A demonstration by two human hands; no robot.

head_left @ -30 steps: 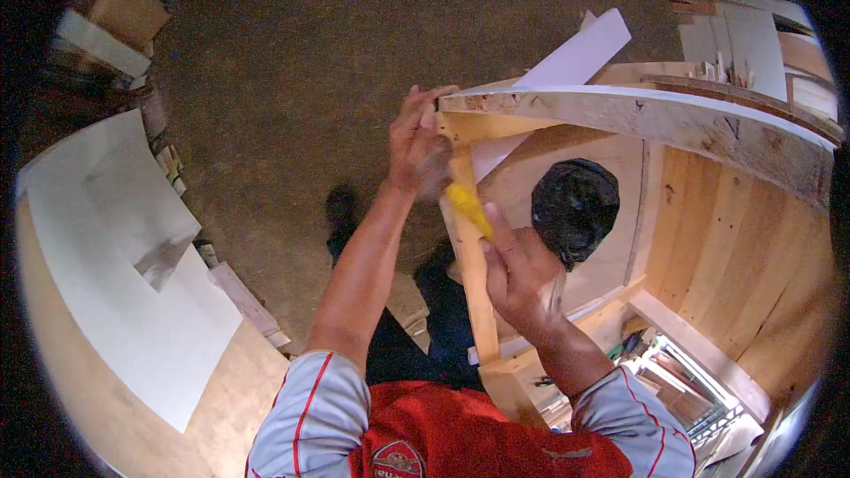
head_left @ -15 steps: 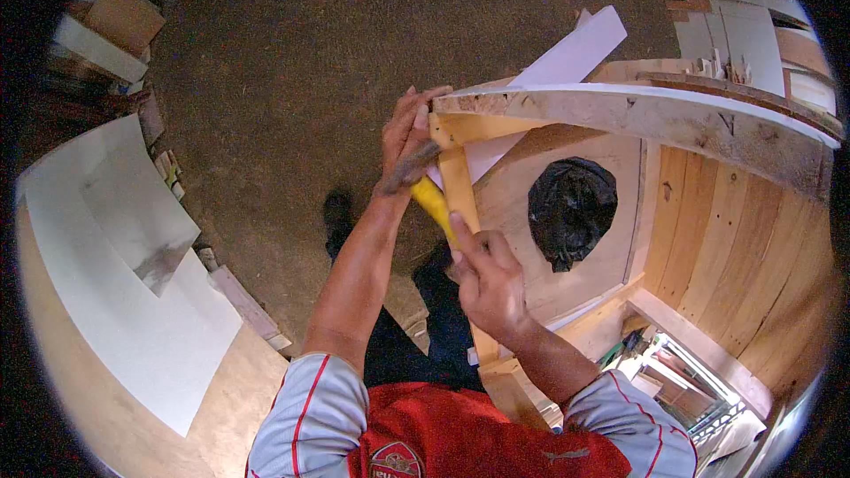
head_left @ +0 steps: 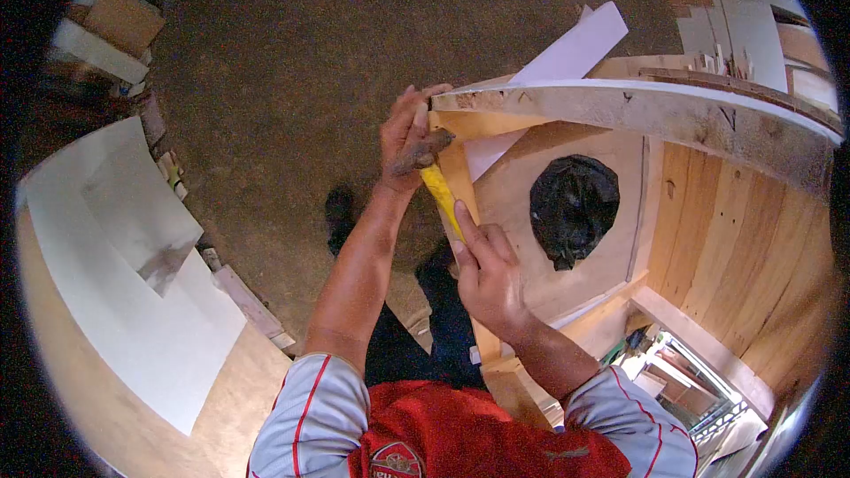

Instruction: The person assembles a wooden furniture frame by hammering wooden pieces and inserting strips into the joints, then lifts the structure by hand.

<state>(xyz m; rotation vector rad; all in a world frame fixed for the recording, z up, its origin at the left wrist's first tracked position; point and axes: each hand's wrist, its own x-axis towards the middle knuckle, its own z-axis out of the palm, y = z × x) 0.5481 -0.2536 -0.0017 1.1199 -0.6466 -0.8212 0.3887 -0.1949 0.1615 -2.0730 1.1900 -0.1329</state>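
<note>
My right hand [head_left: 490, 279] is closed around the yellow handle of a hammer [head_left: 440, 197], with the index finger laid along it. The dark hammer head [head_left: 423, 150] is in front of my left hand and close to the corner of a wooden frame [head_left: 459, 181]. My left hand [head_left: 403, 137] grips that corner, its fingers reaching over the end of the top board [head_left: 549, 104]. The hammer head partly covers the left palm. Whether a nail sits between the left fingers cannot be made out.
A black plastic bag [head_left: 574, 212] bulges through a round hole in the frame's panel [head_left: 522, 177]. A white strip [head_left: 575, 42] sticks out behind the top board. White sheets [head_left: 124, 274] lie on a board at left. Wood pieces [head_left: 119, 13] are stacked at upper left.
The hammer head has shifted slightly right and up, nearer the frame's corner, and its handle stands steeper. My left hand has stayed at the corner.
</note>
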